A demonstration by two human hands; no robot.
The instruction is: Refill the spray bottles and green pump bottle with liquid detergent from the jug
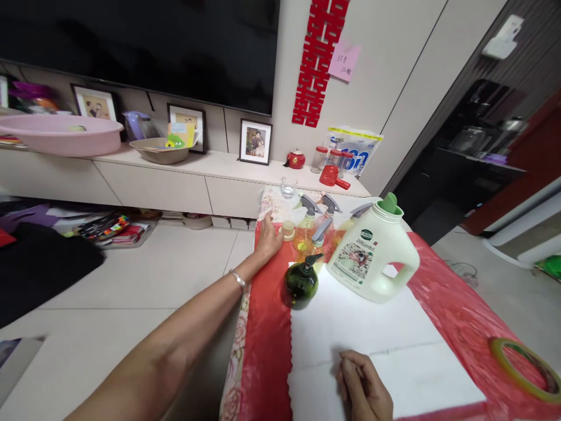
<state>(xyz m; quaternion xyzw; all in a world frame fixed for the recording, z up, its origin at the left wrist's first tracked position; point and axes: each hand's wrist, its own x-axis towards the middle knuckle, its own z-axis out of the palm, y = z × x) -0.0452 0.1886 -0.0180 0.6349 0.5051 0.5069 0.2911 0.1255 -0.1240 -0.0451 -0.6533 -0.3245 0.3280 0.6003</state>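
Note:
My left hand [268,238] reaches to the far left part of the table, fingers apart, beside a small pale yellow cap or jar [288,230]; whether it touches it I cannot tell. Nearby stand several clear spray bottles with grey triggers, one with orange liquid [303,234]. A dark green pump bottle [301,285] stands nearer me. Right of it is a big pale green detergent jug [372,254] with a green cap part in its mouth. My right hand [367,387] rests loosely curled over the white sheet [372,333], holding nothing that I can see.
Red plastic film [267,327] covers the table, with a roll of yellow tape [523,368] at the right. A glass cup [288,187] stands at the far end. Behind runs a low cabinet [166,187] with a pink basin [61,134], photo frames and red-lidded jars.

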